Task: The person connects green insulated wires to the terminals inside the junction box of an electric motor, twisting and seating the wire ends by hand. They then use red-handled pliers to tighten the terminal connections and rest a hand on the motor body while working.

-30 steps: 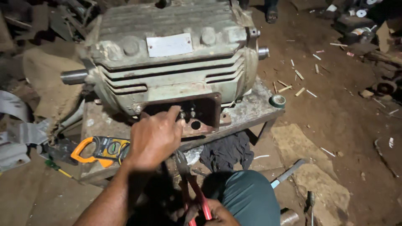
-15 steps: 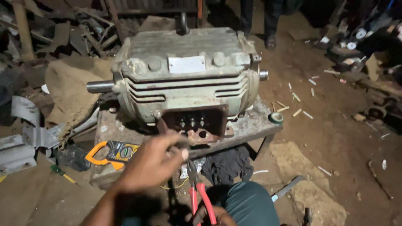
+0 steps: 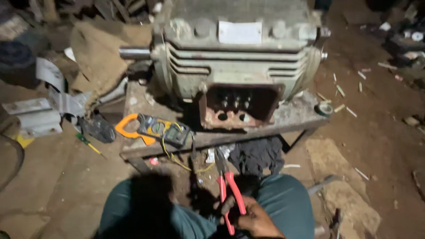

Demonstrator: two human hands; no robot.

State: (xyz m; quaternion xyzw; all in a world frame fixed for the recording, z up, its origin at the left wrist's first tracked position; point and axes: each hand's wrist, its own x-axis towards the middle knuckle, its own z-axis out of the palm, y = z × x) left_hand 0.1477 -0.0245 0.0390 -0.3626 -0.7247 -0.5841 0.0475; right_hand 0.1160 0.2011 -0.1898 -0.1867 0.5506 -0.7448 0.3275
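Right hand (image 3: 254,219), low between the knees, fingers clamped on red-handled pliers (image 3: 228,188) pointing up and away. Left hand out of sight. Beyond the hand: low metal worktop (image 3: 292,119) bearing a large grey motor (image 3: 239,57) and orange meter (image 3: 152,128). Dirt floor (image 3: 376,141), strewn scrap, dim light.

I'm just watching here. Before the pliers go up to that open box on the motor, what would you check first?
1. Pliers gripped in the right hand: ok.
2. Left hand in view: not ok, it is out of frame.
3. Terminal box on the motor open, studs visible: ok.
4. Clamp meter clear of the box: ok, lying on the bench to its left.
5. Yellow wire away from the pliers: cannot tell.
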